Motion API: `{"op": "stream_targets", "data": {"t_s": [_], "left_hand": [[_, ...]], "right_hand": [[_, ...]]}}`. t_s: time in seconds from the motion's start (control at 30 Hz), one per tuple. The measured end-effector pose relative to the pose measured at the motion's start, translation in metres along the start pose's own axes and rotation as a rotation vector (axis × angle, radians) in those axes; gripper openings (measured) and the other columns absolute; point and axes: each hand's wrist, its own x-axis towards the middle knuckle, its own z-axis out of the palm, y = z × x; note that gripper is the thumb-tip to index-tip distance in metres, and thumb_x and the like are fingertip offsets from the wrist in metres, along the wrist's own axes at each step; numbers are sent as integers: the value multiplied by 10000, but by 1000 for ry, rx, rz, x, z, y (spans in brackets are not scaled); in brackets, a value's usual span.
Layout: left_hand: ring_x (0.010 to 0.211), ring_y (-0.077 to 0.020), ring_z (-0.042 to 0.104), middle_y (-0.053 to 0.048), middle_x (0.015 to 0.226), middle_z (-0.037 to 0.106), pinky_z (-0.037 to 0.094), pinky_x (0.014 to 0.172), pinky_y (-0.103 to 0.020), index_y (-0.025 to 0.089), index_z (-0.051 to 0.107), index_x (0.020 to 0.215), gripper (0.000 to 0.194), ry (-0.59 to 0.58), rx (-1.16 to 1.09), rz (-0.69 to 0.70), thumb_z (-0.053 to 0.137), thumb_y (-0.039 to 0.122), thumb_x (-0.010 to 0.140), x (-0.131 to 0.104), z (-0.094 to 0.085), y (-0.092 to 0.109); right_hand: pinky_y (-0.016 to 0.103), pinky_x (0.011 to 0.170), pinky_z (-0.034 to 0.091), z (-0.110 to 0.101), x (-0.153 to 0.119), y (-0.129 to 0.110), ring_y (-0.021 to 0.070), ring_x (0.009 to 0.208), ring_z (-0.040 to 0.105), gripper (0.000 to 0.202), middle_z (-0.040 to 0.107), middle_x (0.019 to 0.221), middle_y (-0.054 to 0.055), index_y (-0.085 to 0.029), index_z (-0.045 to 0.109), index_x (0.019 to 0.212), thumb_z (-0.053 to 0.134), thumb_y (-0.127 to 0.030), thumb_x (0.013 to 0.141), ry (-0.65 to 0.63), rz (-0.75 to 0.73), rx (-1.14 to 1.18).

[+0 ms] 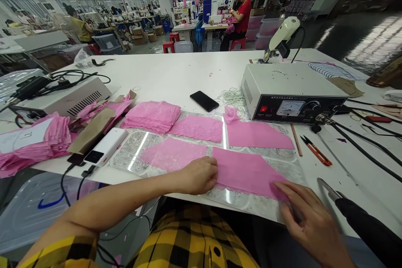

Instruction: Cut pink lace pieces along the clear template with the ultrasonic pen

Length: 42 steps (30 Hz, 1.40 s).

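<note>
A plain pink fabric piece (245, 171) lies in front of me on a clear, lace-patterned template sheet (232, 197). My left hand (202, 175) is closed at its left end, fingertips pinching that edge. At the tapered right end, my right hand (309, 213) rests with fingers stretched out and thumb apart, touching the corner. Left of my left hand lies a pink lace piece (176, 153). Behind it are a second lace piece (197, 128) and a stack of pink lace pieces (152, 117). Another plain pink piece (259, 135) lies at the back right.
A grey control box (293, 94) stands at the back right, a phone (204, 101) left of it. Orange snips (316, 150) and a black-handled tool (364, 217) lie right. A power bank (106, 146) and pink fabric bundle (40, 142) sit left. A co-worker sews beyond the table.
</note>
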Motion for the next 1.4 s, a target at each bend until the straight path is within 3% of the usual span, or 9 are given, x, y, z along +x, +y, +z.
{"op": "stream_targets", "data": {"t_s": [0.17, 0.4, 0.53, 0.77, 0.93, 1.07, 1.13, 1.27, 1.4], "left_hand": [[731, -116, 542, -11, 808, 576, 430, 668, -206, 152, 527, 654, 149, 10, -124, -21, 568, 37, 739, 2, -4, -4], [701, -99, 517, -1, 784, 561, 409, 651, -191, 143, 537, 656, 137, 66, -240, -34, 552, 12, 693, 3, -5, -8], [710, -101, 510, -2, 789, 555, 408, 661, -194, 143, 528, 637, 135, 98, -301, -32, 542, 17, 682, 1, -8, -12], [679, -103, 479, -4, 773, 542, 368, 608, -203, 146, 513, 610, 122, 117, -441, -19, 525, 30, 644, 0, -4, -20], [644, -102, 441, -5, 764, 533, 335, 579, -220, 150, 510, 589, 99, 104, -566, -27, 543, 58, 600, 4, 2, -25], [621, -111, 458, 1, 691, 531, 366, 578, -230, 157, 524, 633, 75, 89, -766, -91, 586, 179, 668, 5, 0, -28], [654, -129, 531, -15, 704, 570, 433, 620, -246, 154, 549, 721, 192, 81, -927, -137, 554, 338, 776, 3, -3, -31], [768, -180, 647, -81, 848, 636, 523, 716, -332, 137, 552, 889, 576, 133, -1263, -246, 344, 674, 863, -12, -11, -49], [662, -183, 636, -53, 704, 630, 529, 653, -343, 130, 576, 804, 655, 197, -1721, -399, 503, 778, 749, -45, -17, -74]], "right_hand": [[390, 868, 496, -5, 21, -29, 228, 989, 591, 352, 644, 1045, 81, -202, 579, 1204, 599, -221, 852, 34, 0, 41], [371, 855, 479, 38, 50, -70, 212, 951, 579, 238, 658, 982, 66, -193, 612, 1107, 601, -213, 870, -29, 31, 22], [341, 813, 474, 41, 39, -48, 181, 876, 585, 181, 659, 907, 42, -201, 632, 1029, 513, -150, 902, -22, 67, -66], [343, 769, 496, 17, 13, 1, 188, 824, 610, 230, 676, 899, 56, -185, 664, 1022, 464, -251, 931, 9, 84, -269], [280, 659, 517, 16, 33, 3, 167, 807, 642, 250, 691, 937, 58, -183, 685, 1032, 466, -242, 926, 99, 168, -316], [228, 603, 511, 23, 82, -21, 130, 785, 660, 251, 700, 963, 38, -208, 691, 1033, 475, -183, 910, 154, 137, -226], [216, 642, 527, 30, 111, -41, 123, 794, 665, 251, 699, 948, 29, -213, 692, 1029, 489, -154, 894, 120, 69, -95], [218, 716, 551, 60, 158, -93, 118, 811, 667, 291, 693, 914, 12, -243, 691, 1041, 501, -103, 870, -49, -116, 226], [252, 759, 573, 94, 187, -146, 134, 868, 671, 329, 697, 967, 34, -235, 675, 1092, 483, -80, 875, -230, -268, 516]]}}
